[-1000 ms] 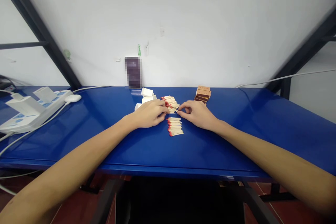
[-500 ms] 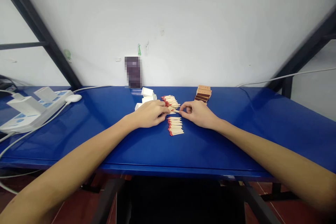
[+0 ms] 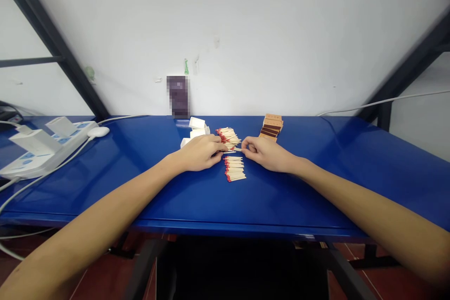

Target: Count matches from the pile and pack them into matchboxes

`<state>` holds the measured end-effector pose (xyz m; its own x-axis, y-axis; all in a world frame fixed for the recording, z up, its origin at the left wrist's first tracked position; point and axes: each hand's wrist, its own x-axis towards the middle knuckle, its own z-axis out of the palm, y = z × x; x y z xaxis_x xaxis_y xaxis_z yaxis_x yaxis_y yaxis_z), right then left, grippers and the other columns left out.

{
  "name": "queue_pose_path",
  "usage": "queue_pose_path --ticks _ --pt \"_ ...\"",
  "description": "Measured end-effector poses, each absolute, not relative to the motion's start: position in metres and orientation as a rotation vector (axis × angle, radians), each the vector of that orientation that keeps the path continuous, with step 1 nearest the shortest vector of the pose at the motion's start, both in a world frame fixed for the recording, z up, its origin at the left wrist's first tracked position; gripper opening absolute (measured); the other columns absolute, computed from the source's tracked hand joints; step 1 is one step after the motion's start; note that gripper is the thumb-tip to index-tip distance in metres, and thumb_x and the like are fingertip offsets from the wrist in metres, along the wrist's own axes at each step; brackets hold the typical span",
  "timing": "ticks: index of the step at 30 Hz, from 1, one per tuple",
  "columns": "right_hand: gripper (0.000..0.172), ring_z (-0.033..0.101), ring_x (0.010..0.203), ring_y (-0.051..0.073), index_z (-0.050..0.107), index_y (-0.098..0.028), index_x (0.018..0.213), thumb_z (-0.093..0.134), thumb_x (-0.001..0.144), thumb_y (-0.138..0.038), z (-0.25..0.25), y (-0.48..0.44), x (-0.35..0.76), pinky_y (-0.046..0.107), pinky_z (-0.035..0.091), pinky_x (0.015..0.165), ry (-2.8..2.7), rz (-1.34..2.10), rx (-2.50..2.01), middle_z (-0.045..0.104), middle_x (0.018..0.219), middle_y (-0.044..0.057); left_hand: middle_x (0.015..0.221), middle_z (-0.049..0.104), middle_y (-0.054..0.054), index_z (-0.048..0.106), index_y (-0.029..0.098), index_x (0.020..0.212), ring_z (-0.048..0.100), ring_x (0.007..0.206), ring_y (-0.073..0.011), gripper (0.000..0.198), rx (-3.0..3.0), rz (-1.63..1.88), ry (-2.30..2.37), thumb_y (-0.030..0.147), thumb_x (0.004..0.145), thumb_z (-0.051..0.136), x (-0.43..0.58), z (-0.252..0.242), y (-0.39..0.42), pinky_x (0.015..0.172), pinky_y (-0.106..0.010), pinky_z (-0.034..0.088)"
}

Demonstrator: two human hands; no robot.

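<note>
Two groups of red-tipped matches lie on the blue table [image 3: 337,173]: a loose heap [image 3: 229,135] farther back and a tidy row [image 3: 234,169] closer to me. My left hand [image 3: 200,152] rests knuckles-up just left of them, fingers curled, its fingertips pinching a match at the heap's near edge. My right hand [image 3: 265,153] is closed in a pinch on the other end of that match, between the heap and the row.
White inner trays [image 3: 196,130] sit behind my left hand. A stack of brown matchbox sleeves [image 3: 272,126] stands behind my right hand. A white power strip with plugs [image 3: 42,143] and cables lies at the far left. A dark blurred object [image 3: 178,96] leans on the wall.
My right hand has shifted slightly back and left, toward the heap. The left hand and the match groups stay put.
</note>
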<state>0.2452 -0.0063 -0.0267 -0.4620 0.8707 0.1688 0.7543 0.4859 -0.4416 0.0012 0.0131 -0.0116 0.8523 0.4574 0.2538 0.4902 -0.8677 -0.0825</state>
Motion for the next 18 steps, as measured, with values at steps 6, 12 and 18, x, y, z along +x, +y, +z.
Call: queue_pose_path --ticks 6,12,18 --pt "0.013 0.04 0.054 0.013 0.052 -0.02 0.087 0.045 0.092 -0.03 -0.026 -0.0078 0.2443 0.027 0.029 0.056 -2.341 0.456 -1.352 0.047 0.06 -0.005 0.087 0.063 -0.006 0.072 0.016 0.102 0.059 0.08 -0.018 0.027 -2.88 -0.323 -0.742 0.02 0.095 0.047 0.0018 -0.0106 0.0123 0.071 -0.03 0.043" --pt "0.017 0.036 0.052 0.012 0.052 -0.02 0.082 0.045 0.091 -0.033 -0.0201 -0.0098 0.2444 0.027 0.029 0.055 -2.324 0.564 -1.352 0.043 0.058 -0.006 0.088 0.063 -0.006 0.071 0.016 0.103 0.059 0.08 -0.0181 0.027 -2.896 -0.331 -0.749 0.021 0.095 0.046 0.002 -0.0112 0.0117 0.071 -0.03 0.043" --pt "0.016 0.037 0.053 0.012 0.052 -0.02 0.082 0.046 0.09 -0.033 -0.0211 -0.0091 0.2442 0.027 0.028 0.055 -2.309 0.577 -1.354 0.043 0.057 -0.006 0.09 0.063 -0.006 0.072 0.016 0.105 0.058 0.082 -0.0182 0.029 -2.909 -0.362 -0.732 0.022 0.096 0.045 0.0019 -0.0094 0.0107 0.072 -0.03 0.044"
